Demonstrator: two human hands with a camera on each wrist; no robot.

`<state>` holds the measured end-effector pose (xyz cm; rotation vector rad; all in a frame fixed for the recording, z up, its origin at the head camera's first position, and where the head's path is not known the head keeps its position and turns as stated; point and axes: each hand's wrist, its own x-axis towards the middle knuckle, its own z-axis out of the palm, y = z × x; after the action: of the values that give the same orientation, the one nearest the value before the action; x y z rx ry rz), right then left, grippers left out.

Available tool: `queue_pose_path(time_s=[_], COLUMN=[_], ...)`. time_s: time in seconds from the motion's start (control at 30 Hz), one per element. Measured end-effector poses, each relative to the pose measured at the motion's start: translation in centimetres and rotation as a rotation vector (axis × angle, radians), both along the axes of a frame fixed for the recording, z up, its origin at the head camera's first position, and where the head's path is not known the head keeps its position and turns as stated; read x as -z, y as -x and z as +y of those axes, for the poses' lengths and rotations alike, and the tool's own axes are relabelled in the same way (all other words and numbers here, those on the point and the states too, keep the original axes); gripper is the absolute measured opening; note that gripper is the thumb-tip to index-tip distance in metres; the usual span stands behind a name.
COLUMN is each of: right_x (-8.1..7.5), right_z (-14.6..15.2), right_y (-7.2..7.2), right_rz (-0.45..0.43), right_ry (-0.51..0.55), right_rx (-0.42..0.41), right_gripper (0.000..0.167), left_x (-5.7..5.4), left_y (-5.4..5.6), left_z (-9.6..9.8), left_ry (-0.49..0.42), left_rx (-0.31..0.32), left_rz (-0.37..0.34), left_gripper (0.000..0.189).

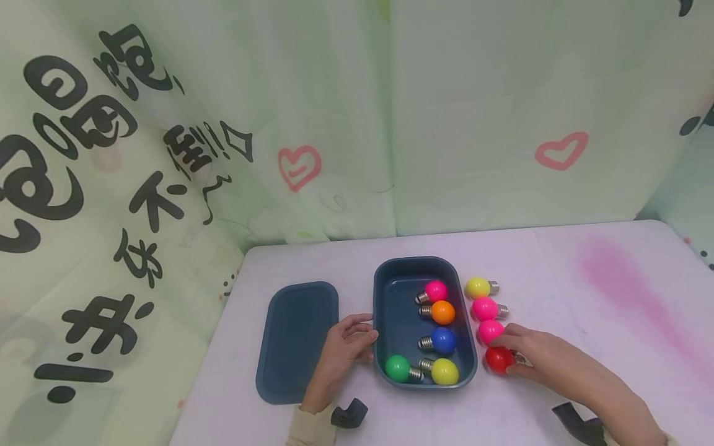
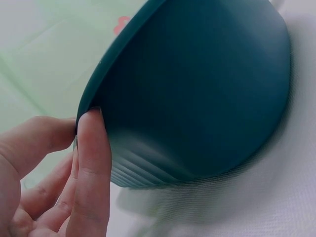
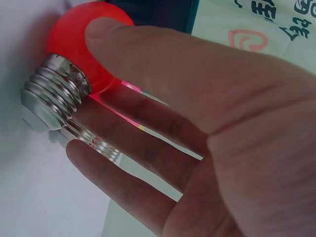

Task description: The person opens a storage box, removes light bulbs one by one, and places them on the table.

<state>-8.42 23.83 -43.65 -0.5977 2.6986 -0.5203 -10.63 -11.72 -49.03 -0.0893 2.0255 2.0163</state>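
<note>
My right hand (image 1: 535, 356) pinches a red light bulb (image 1: 498, 360) to the right of a dark blue box (image 1: 470, 337). In the right wrist view the thumb lies on the red globe, its silver screw base (image 3: 54, 91) pointing away from the box; other fingers are behind it. Two pink bulbs (image 1: 484, 309) and a yellow bulb (image 1: 477, 287) lie in a line beyond it. My left hand (image 1: 344, 347) holds the box's left rim with its fingertips, seen close up at the box wall (image 2: 207, 98). Inside the box lie pink, orange, blue (image 1: 444, 341), yellow and green bulbs.
A flat dark blue lid (image 1: 298, 341) lies left of the box, partly behind the left hand. The white tabletop (image 1: 558, 285) has a pink stain at the right. A pale green curtain (image 1: 474, 124) with printed hearts and characters hangs behind and to the left.
</note>
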Motion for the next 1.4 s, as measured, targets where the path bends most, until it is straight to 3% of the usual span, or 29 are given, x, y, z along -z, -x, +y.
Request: queue_pose_path(time_s=[0.33, 0.67, 1.4], right_x=[0.0, -0.9, -3.6], right_z=[0.0, -1.0, -6.2], right_y=[0.0, 0.0, 0.0], right_rz=[-0.012, 0.063, 0.195], right_ry=[-0.011, -0.042, 0.067], right_rx=[0.023, -0.028, -0.132], right_gripper=[0.041, 0.041, 0.040], left_x=[0.0, 0.0, 0.1], left_y=[0.0, 0.0, 0.0], left_z=[0.1, 0.1, 0.0], left_ry=[-0.003, -0.001, -0.008], left_rx=[-0.007, -0.010, -0.004], left_rz=[-0.005, -0.010, -0.011], left_gripper=[0.041, 0.042, 0.043])
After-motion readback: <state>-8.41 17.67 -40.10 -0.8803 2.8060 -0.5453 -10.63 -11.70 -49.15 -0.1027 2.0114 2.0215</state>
